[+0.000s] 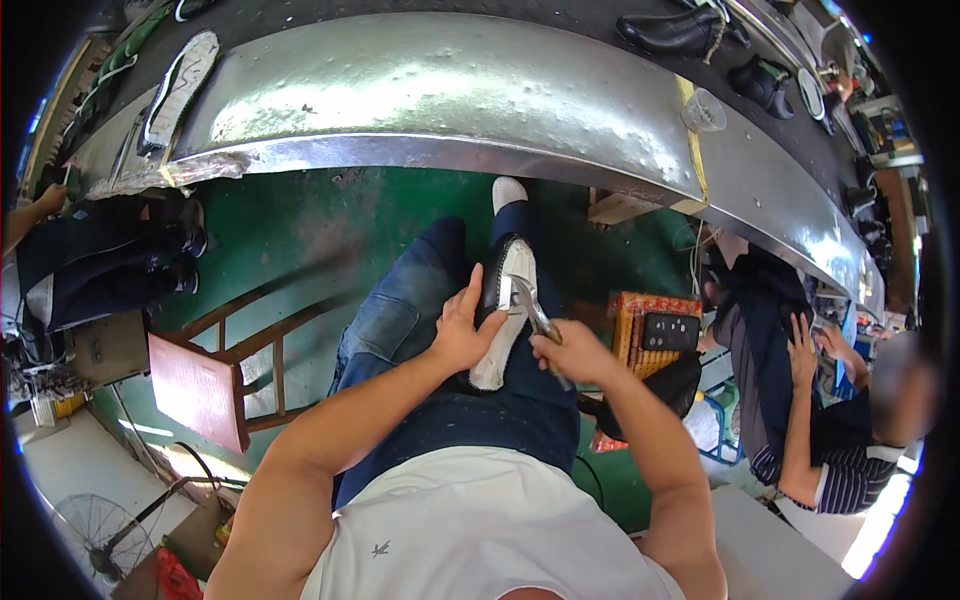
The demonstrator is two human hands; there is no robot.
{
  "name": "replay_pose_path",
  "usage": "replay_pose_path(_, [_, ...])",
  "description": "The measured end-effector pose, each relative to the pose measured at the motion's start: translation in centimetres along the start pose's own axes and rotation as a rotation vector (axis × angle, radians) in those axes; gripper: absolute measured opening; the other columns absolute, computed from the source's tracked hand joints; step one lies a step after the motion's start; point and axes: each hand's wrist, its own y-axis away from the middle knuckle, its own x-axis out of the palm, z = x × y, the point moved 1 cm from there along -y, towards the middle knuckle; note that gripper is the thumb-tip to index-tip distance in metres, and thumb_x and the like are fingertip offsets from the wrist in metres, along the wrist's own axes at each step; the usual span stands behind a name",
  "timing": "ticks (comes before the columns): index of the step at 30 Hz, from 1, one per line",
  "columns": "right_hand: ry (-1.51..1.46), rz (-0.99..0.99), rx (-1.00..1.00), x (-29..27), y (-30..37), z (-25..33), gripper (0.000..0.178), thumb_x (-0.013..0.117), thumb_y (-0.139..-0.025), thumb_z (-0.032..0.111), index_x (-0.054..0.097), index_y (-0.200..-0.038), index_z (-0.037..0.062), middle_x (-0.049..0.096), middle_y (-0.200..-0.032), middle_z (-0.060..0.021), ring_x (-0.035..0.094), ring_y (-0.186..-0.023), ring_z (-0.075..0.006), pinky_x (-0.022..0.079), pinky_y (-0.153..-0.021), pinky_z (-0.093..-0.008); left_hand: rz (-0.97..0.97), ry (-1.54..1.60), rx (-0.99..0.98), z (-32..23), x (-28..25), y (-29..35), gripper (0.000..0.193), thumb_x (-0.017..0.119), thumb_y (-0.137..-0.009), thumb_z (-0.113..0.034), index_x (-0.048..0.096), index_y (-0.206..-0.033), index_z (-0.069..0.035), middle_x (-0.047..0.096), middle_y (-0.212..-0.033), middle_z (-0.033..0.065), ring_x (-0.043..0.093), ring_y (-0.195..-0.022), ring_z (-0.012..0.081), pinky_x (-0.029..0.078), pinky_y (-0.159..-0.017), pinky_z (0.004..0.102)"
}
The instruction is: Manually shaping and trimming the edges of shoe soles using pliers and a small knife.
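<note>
A shoe (490, 368) lies sole up along my lap, its bottom whitish and its dark edge showing on the left side. My left hand (463, 325) grips the shoe from the left, the thumb on the pale bottom and the fingers stretched along the dark side. In my right hand (575, 350) is a pair of metal pincers (541, 318), the fist closed round the handles. Their head touches the sole near its middle. Whether the jaws are biting on anything is too small to make out.
Ahead runs a long metal-topped bench (430, 85); on it are a white-bottomed shoe (182, 90), black shoes (660, 32) and a clear cup (704, 111). A wooden stool (200, 385) lies at left. A black case (671, 332) sits at right, near a seated co-worker (800, 400).
</note>
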Motion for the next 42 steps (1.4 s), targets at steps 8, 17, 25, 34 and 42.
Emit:
replay_pose_path(8, [-0.425, 0.069, 0.005, 0.8, -0.1, -2.0, 0.024, 0.063, -0.100, 0.024, 0.063, -0.099, 0.0002, 0.069, -0.077, -0.0054, 0.064, -0.065, -0.0124, 0.049, -0.053, -0.0285, 0.005, -0.372, 0.294, -2.0, -1.0, 0.9, 0.064, 0.048, -0.104, -0.029, 0.021, -0.162, -0.034, 0.034, -0.149, 0.0407, 0.050, -0.130, 0.0533, 0.047, -0.105, 0.0533])
replay_pose_path(17, [-0.040, -0.207, -0.183, -1.3, -2.4, -1.4, 0.049, 0.042, -0.109, 0.040, 0.060, -0.099, -0.0040, 0.067, -0.076, -0.0097, 0.066, -0.061, -0.0183, 0.052, -0.058, -0.0339, 0.207, -0.535, 0.189, -5.3, -1.1, 1.0, 0.060, 0.040, -0.106, -0.037, 0.018, -0.162, -0.035, 0.033, -0.152, 0.0391, 0.055, -0.124, 0.0531, 0.049, -0.104, 0.0516])
replay_pose_path(25, [0.520, -0.329, -0.488, 0.9, -1.4, -0.1, 0.050, 0.045, -0.107, 0.040, 0.058, -0.090, -0.0046, 0.066, -0.077, -0.0227, 0.066, -0.069, -0.0362, 0.053, -0.070, -0.0438, -0.032, -0.220, 0.151, -0.6, 0.8, 0.7, 0.088, 0.054, -0.102, -0.037, 0.001, -0.160, 0.002, 0.030, -0.158, 0.0317, 0.040, -0.142, 0.0469, 0.038, -0.116, 0.0466])
replay_pose_path(34, [0.198, 0.113, 0.068, 0.9, 6.1, 0.2, 0.027, 0.064, -0.096, 0.027, 0.062, -0.095, -0.0001, 0.069, -0.084, -0.0229, 0.067, -0.081, -0.0389, 0.053, -0.075, -0.0455, 0.411, 0.133, -0.051, -2.8, -4.9, -2.3, 0.111, 0.085, -0.082, -0.038, 0.015, -0.161, -0.001, 0.045, -0.153, 0.0240, 0.043, -0.142, 0.0315, 0.036, -0.116, 0.0371])
replay_pose_path(42, [0.854, -0.098, -0.329, 3.3, 5.8, 1.6, 0.026, 0.062, -0.096, 0.023, 0.062, -0.104, -0.0014, 0.070, -0.099, -0.0243, 0.069, -0.091, -0.0407, 0.055, -0.081, -0.0492, 0.482, 0.210, -0.115, -3.5, -4.5, -2.0, 0.112, 0.085, -0.083, -0.032, 0.012, -0.162, -0.001, 0.037, -0.160, 0.0219, 0.038, -0.147, 0.0300, 0.031, -0.120, 0.0367])
